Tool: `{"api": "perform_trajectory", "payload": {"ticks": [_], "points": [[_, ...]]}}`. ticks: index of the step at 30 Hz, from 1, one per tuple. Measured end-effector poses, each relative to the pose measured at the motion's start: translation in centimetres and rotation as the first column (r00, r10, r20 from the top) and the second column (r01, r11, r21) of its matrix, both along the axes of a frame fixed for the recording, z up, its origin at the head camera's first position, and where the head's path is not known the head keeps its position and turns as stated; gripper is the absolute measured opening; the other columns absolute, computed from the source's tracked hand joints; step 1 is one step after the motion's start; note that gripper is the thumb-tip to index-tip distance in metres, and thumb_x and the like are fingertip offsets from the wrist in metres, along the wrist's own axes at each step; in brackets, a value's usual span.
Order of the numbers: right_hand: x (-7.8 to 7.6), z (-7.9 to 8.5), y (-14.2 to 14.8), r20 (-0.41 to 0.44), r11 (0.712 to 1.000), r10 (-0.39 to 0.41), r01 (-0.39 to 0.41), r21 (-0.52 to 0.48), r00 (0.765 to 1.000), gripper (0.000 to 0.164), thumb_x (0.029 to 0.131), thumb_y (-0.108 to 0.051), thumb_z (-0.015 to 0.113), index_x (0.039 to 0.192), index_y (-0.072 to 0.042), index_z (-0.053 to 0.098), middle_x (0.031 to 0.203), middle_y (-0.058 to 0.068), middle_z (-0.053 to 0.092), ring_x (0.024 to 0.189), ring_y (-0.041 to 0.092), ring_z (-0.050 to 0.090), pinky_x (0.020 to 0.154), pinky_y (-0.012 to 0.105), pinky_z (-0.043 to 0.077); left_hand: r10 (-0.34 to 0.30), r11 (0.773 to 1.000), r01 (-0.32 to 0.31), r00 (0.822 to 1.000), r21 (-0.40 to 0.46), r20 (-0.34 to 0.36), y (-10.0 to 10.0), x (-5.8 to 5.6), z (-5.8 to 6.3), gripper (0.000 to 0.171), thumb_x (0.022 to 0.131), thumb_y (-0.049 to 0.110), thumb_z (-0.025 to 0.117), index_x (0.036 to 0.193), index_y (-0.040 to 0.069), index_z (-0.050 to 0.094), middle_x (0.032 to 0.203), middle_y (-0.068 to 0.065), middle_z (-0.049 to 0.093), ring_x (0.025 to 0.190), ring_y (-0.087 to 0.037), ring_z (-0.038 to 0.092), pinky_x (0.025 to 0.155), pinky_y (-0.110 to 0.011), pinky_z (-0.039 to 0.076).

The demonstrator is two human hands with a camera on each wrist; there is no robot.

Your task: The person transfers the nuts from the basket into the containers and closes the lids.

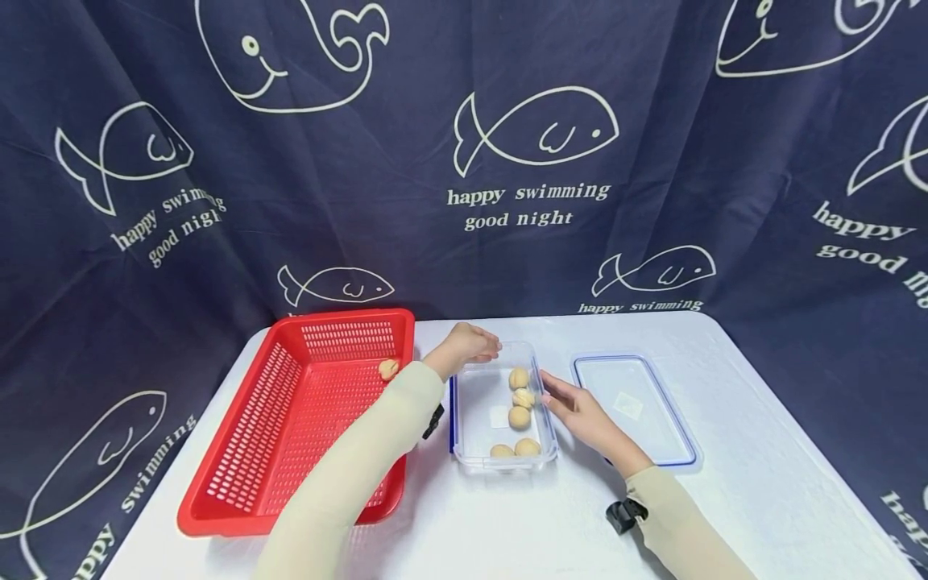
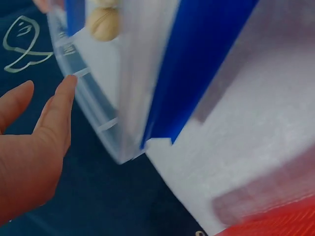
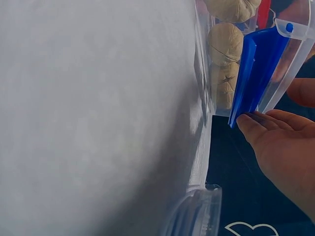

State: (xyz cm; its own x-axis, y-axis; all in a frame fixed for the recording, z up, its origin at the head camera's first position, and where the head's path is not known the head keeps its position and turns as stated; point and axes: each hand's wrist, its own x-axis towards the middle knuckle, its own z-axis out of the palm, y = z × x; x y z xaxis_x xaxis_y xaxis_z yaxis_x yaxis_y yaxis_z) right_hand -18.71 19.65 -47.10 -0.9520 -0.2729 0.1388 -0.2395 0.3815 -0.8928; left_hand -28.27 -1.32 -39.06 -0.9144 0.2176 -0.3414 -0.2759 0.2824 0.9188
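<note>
while two hands (image 1: 466, 344) (image 1: 577, 412) flank box (image 1: 477, 399), five walnuts (image 1: 518, 417) inside

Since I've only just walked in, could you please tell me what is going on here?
A person's right hand touches the blue flap of a clear container, and the left hand is at its far end. Five walnuts show inside, one more lies in the red basket, and the lid lies to the right.

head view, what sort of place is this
Probably a staged tabletop recording corner, likely indoors: dark blue fish-print cloth hangs behind and beside a white-covered table, and a small black device sits by the person's right sleeve cuff.
</note>
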Motion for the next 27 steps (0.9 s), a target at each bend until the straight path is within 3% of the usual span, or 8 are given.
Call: {"api": "perform_trajectory", "payload": {"ticks": [7, 14, 22, 27], "points": [[0.0, 0.1, 0.0, 0.007, 1.0, 0.001, -0.001, -0.007, 1.0, 0.049, 0.1, -0.011, 0.051, 0.143, 0.006, 0.037, 0.145, 0.024, 0.039, 0.134, 0.038, 0.037, 0.108, 0.041, 0.031, -0.1, 0.981, 0.107, 0.994, 0.163, -0.046, -2.4, 0.4, 2.6, 0.034, 0.09, -0.003, 0.061, 0.123, -0.011, 0.058, 0.121, -0.027, 0.061, 0.109, -0.032, 0.063, 0.09, -0.035, 0.052], [-0.1, 0.0, 0.2, 0.0, 1.0, -0.001, 0.001, 0.011, 1.0, 0.05, 0.1, -0.014, 0.051, 0.144, 0.005, 0.036, 0.146, 0.024, 0.039, 0.135, 0.038, 0.036, 0.108, 0.042, 0.03, -0.073, 0.972, 0.095, 0.991, 0.214, -0.108, -5.4, 0.6, 5.2, 0.036, 0.091, -0.002, 0.061, 0.126, -0.01, 0.056, 0.12, -0.025, 0.062, 0.106, -0.028, 0.065, 0.093, -0.035, 0.051], [0.2, 0.1, 0.0, 0.002, 1.0, -0.005, 0.005, 0.013, 1.0, 0.048, 0.099, -0.008, 0.051, 0.143, 0.007, 0.036, 0.145, 0.025, 0.039, 0.134, 0.038, 0.037, 0.108, 0.042, 0.031, 0.004, 0.966, 0.024, 0.994, 0.259, -0.109, -9.9, 0.4, 5.3, 0.039, 0.094, -0.001, 0.058, 0.131, -0.01, 0.052, 0.125, -0.027, 0.058, 0.111, -0.03, 0.062, 0.098, -0.037, 0.047], [0.2, 0.1, 0.0, -0.01, 1.0, -0.002, 0.002, 0.011, 1.0, 0.048, 0.1, -0.009, 0.05, 0.142, 0.008, 0.036, 0.144, 0.026, 0.039, 0.134, 0.039, 0.037, 0.108, 0.043, 0.03, 0.067, 0.959, -0.037, 0.993, 0.281, -0.101, -12.2, 0.4, 4.9, 0.039, 0.094, -0.002, 0.057, 0.131, -0.011, 0.051, 0.115, -0.022, 0.066, 0.111, -0.029, 0.062, 0.102, -0.042, 0.043]]}}
